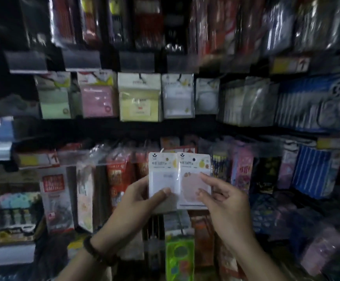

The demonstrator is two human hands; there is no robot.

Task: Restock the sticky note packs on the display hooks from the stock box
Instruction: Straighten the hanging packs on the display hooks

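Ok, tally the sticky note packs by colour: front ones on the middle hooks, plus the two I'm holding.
Green: 1, the green pack
Yellow: 1, the yellow pack
Pink: 2, the hung pink pack and the held pink pack
White: 3, the hung white pack, the round white pack and the held white pack
Total: 7

The left pack [159, 171] and the right pack [191, 179] are each sealed in clear, glossy plastic film over a matt paper pad and a printed card header. The hanging packs [139, 98] on the far display carry the same reflective film; the wrist bracelet [96, 252] consists of dark, matt beads.
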